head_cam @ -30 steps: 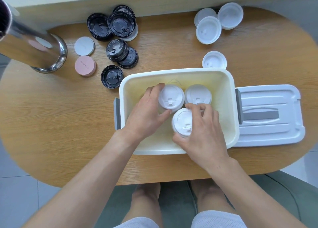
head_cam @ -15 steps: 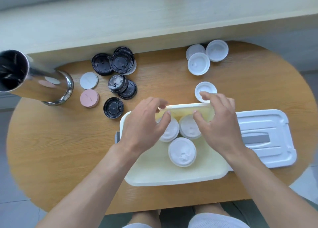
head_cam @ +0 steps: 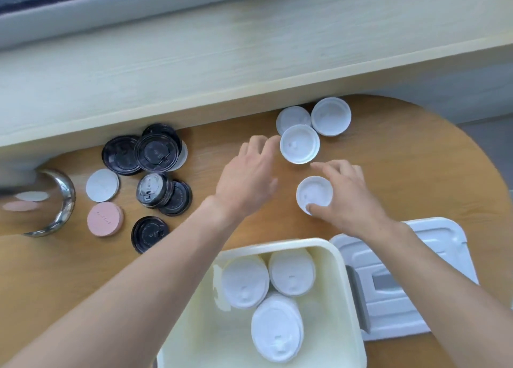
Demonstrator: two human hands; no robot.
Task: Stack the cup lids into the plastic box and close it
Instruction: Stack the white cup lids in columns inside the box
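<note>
Oval wooden table (head_cam: 69,270) under plastic box (head_cam: 344,284), box lid (head_cam: 402,298), scattered cup lids (head_cam: 299,144), steel tumbler (head_cam: 55,201).

Single head-worn wide-angle view, steeply downward and forward over table (head_cam: 69,270), close above both forearms.

Showing two bare forearms entering from lower left and lower right of frame, uncovered up to the frame edge. Wearing no sleeves, gloves, watch or rings as far as visible. Left hand (head_cam: 245,186) sitting centre frame, right hand (head_cam: 348,201) centre right; nails looking short, slightly motion-blurred.
</note>
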